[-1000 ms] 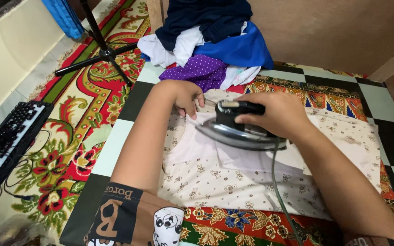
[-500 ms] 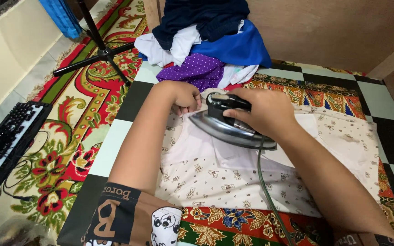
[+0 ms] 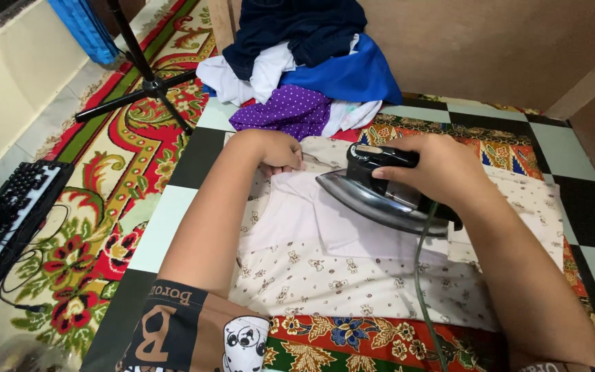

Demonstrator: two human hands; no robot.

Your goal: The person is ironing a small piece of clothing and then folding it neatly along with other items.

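A patterned carpet lies beside the checkered mat. The printed garment is spread on it, a clothes pile beyond. The right hand grips the iron on the garment; the left hand is curled, pinning the fabric's edge.

The garment under my iron is cream with small brown figures, its inside plain pale pink; the iron is silver with a black handle; the mat is black-and-white checked; the cloth at its near edge is red batik with blue and yellow flowers; the pile at its far edge is navy, white, blue and purple with white dots.
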